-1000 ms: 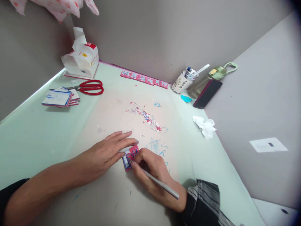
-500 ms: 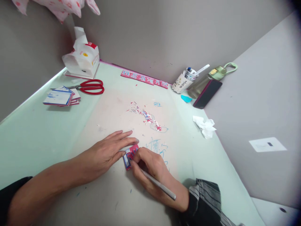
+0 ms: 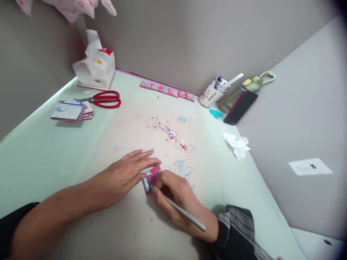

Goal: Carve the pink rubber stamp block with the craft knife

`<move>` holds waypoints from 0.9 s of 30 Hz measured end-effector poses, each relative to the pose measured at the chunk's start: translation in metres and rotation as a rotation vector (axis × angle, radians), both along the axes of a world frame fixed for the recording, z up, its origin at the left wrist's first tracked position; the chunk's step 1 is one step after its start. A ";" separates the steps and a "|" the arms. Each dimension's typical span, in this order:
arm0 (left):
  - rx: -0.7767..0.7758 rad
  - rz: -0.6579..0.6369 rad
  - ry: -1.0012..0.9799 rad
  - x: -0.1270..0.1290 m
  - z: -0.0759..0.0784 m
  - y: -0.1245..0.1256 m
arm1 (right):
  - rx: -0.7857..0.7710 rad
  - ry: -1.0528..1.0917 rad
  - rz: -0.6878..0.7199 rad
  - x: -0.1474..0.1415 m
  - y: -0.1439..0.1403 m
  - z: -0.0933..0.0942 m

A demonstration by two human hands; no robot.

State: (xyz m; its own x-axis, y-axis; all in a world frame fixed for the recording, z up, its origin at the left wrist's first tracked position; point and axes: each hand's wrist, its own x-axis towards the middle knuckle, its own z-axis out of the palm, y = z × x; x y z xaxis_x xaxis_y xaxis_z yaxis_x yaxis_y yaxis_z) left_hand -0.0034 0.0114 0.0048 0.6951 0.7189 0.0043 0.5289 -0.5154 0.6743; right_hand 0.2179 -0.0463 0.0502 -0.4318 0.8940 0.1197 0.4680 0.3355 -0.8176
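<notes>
On the tabletop lies a small red carving block [image 3: 148,177] with a white and blue face, part of it cut down to red with blue lines. My left hand [image 3: 128,171] lies flat with fingers stretched out, thumb and index finger against the block's upper left edges. My right hand [image 3: 176,195] grips a slim silver craft knife [image 3: 188,215] like a pen; its tip end meets the block's face and is mostly hidden by the fingers. Red, white and blue shavings [image 3: 171,134] lie scattered beyond the hands.
At the left are red-handled scissors [image 3: 107,99], stacked blocks [image 3: 67,111] and a tissue pack [image 3: 96,68]. Lettered red blocks [image 3: 166,90] line the back edge. To the right stand a pen cup [image 3: 211,94], a bottle [image 3: 230,101], a phone [image 3: 241,107] and crumpled tissue [image 3: 238,145].
The knife's handle end has shifted slightly right and down in my right hand. My left hand and the block keep their places; the whole view moves a little.
</notes>
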 end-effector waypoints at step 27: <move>0.013 -0.010 -0.025 0.003 0.008 -0.001 | 0.025 -0.023 0.058 0.005 -0.003 0.004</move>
State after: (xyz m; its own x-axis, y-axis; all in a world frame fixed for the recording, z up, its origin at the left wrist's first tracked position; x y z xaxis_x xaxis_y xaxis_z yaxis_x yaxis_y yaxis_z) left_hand 0.0001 0.0103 0.0124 0.7021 0.7114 0.0317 0.5062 -0.5299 0.6804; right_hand 0.2233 -0.0494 0.0542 -0.4855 0.8643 0.1315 0.4658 0.3830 -0.7977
